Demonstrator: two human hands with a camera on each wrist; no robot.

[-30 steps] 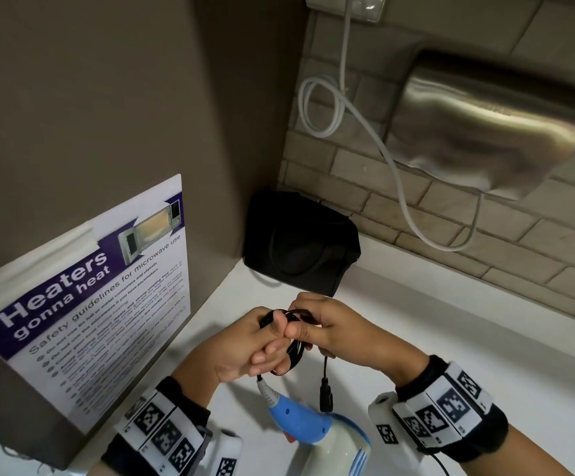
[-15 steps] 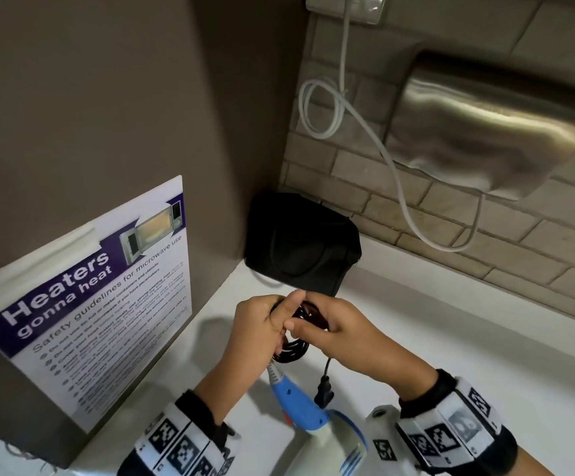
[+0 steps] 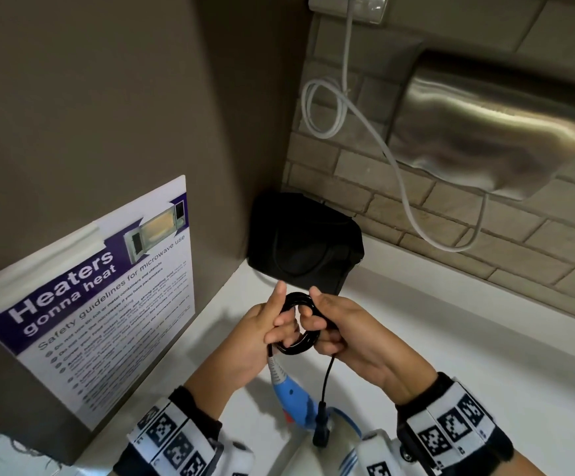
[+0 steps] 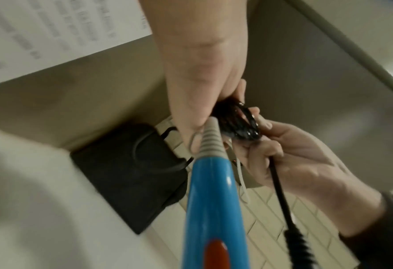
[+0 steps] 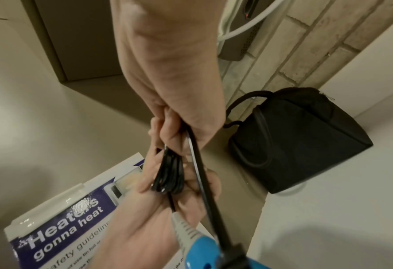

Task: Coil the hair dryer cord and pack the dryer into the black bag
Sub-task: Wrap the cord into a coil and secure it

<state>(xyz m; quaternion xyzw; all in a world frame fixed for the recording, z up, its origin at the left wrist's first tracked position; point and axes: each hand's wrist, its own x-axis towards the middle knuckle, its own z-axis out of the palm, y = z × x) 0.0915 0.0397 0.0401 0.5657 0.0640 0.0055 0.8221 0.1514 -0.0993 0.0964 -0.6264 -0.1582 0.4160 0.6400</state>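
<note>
A black coiled cord (image 3: pixel 298 324) (image 4: pixel 239 123) (image 5: pixel 169 174) is held up between both hands above the white counter. My left hand (image 3: pixel 262 334) grips the coil's left side, forefinger pointing up. My right hand (image 3: pixel 334 324) pinches its right side, and the loose cord end with the plug (image 3: pixel 321 431) hangs below it. The hair dryer's blue handle (image 3: pixel 292 398) (image 4: pixel 213 209) (image 5: pixel 202 251) dangles under the coil by its grey strain relief. The black bag (image 3: pixel 305 245) (image 4: pixel 126 174) (image 5: pixel 292 143) stands zipped in the corner behind the hands.
A brown cabinet side with a microwave safety poster (image 3: pixel 100 304) stands close on the left. On the brick wall hang a steel hand dryer (image 3: pixel 495 125) and its white looped cable (image 3: pixel 334 108). The white counter (image 3: pixel 450 338) runs off to the right.
Both hands came back toward me and turned the coil flat to the camera, so its ring shows open. The plug end hangs lower and straighter.
</note>
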